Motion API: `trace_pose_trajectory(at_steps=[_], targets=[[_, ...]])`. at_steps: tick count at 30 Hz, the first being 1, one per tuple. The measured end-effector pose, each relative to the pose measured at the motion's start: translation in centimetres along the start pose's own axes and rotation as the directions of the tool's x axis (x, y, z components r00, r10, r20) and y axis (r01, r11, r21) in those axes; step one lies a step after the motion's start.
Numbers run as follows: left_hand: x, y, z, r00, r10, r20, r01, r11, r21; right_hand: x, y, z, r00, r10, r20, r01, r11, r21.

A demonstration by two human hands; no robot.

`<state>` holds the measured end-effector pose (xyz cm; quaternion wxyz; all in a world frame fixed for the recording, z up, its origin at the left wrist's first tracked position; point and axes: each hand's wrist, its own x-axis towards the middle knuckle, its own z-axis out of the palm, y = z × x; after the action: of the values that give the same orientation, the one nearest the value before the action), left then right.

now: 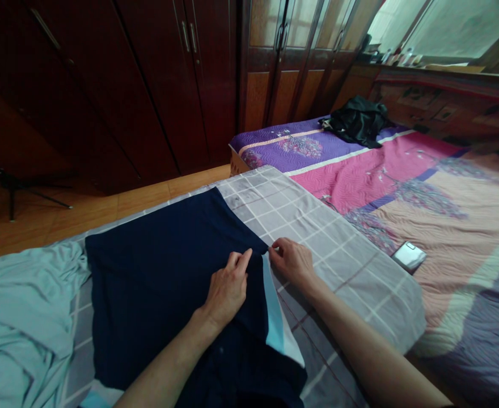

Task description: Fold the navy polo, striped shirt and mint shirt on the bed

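Observation:
A navy blue garment [147,266] with light blue and white side panels lies spread on the grey checked cloth. My right hand [292,260] pinches its pointed corner at the right edge between thumb and fingertips. Just left of that corner, my left hand [228,289] rests on the navy fabric, index finger stretched toward the corner and the other fingers partly bent. I see no fold gripped in the left hand. The light blue panel [274,306] runs down below the right hand, and the garment's lower part is partly hidden by my left forearm.
A pale green cloth [24,317] lies crumpled at the left. The grey checked cloth [338,260] borders a bed with a colourful quilt [436,226], holding a phone [409,256] and a black garment [355,120]. Dark wardrobes [156,73] stand behind.

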<state>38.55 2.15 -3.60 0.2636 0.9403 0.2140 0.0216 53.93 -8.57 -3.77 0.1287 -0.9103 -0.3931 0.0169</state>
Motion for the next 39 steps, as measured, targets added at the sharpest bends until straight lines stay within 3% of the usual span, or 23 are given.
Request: trace_pose_trajectory(at_steps=[3, 6, 11, 14, 16, 18, 20, 22, 24, 27, 28, 30, 33, 36, 37, 39], targets=[[0.0, 0.2, -0.1, 1.0, 0.0, 0.017, 0.0, 1.0, 0.001, -1.0, -0.3, -0.2, 0.975, -0.168, -0.144, 0.179, 0.982, 0.063], [-0.1, 0.2, -0.1, 0.999, 0.034, 0.036, -0.032, 0.998, -0.058, -3.0, -1.2, 0.0, 0.881, -0.407, -0.241, 0.437, 0.895, 0.088], [0.0, -0.4, 0.0, 1.0, 0.021, 0.003, -0.021, 0.998, -0.067, -6.7, -1.5, 1.2, 0.799, -0.6, -0.041, 0.601, 0.799, 0.025], [0.2, -0.5, -0.1, 1.0, 0.029, -0.002, -0.029, 0.998, -0.052, -7.6, -1.0, 1.7, 0.778, -0.628, 0.009, 0.628, 0.778, -0.009], [0.1, -0.4, -0.8, 0.999, 0.043, 0.006, -0.043, 0.998, -0.046, -7.7, -0.8, 1.7, 0.733, -0.68, 0.023, 0.681, 0.732, -0.017], [-0.4, -0.3, -2.3, 0.999, 0.05, 0.001, -0.05, 0.998, -0.034, -7.6, -0.6, 1.5, 0.671, -0.741, 0.036, 0.742, 0.67, -0.018], [-1.4, -0.5, -4.7, 0.998, 0.051, -0.028, -0.052, 0.999, -0.017, -7.4, -0.5, 1.4, 0.655, -0.755, 0.032, 0.755, 0.655, -0.02], [-3.4, -1.3, -7.6, 0.996, 0.023, -0.091, -0.022, 1.0, 0.012, -7.0, -0.5, 1.5, 0.63, -0.776, 0.03, 0.776, 0.63, -0.009], [-6.3, -2.6, -10.2, 0.982, -0.046, -0.184, 0.056, 0.997, 0.05, -6.6, -0.7, 1.9, 0.565, -0.824, 0.034, 0.824, 0.566, 0.018], [-12.1, -4.9, -12.5, 0.906, -0.235, -0.352, 0.273, 0.96, 0.062, -6.0, -2.2, 2.0, 0.483, -0.875, 0.019, 0.871, 0.483, 0.088], [-14.2, -5.6, -12.7, 0.866, -0.313, -0.389, 0.357, 0.933, 0.044, -5.9, -3.1, 1.8, 0.458, -0.889, 0.017, 0.881, 0.456, 0.126], [-18.3, -6.5, -12.3, 0.785, -0.465, -0.41, 0.507, 0.862, -0.008, -6.1, -5.6, 0.8, 0.359, -0.932, 0.054, 0.903, 0.361, 0.233], [-23.4, -6.8, -10.3, 0.683, -0.635, -0.362, 0.665, 0.745, -0.051, -7.1, -9.9, -1.1, 0.13, -0.971, 0.202, 0.878, 0.208, 0.432], [-26.9, -6.3, -7.6, 0.579, -0.748, -0.324, 0.779, 0.625, -0.051, -8.5, -13.4, -1.6, -0.09, -0.946, 0.311, 0.776, 0.129, 0.617], [-27.6, -6.0, -6.6, 0.545, -0.777, -0.315, 0.807, 0.588, -0.055, -8.9, -14.2, -1.3, -0.134, -0.936, 0.325, 0.746, 0.121, 0.655], [-28.2, -5.7, -4.7, 0.479, -0.819, -0.315, 0.847, 0.526, -0.079, -9.6, -15.2, -0.1, -0.172, -0.926, 0.336, 0.713, 0.118, 0.691]])
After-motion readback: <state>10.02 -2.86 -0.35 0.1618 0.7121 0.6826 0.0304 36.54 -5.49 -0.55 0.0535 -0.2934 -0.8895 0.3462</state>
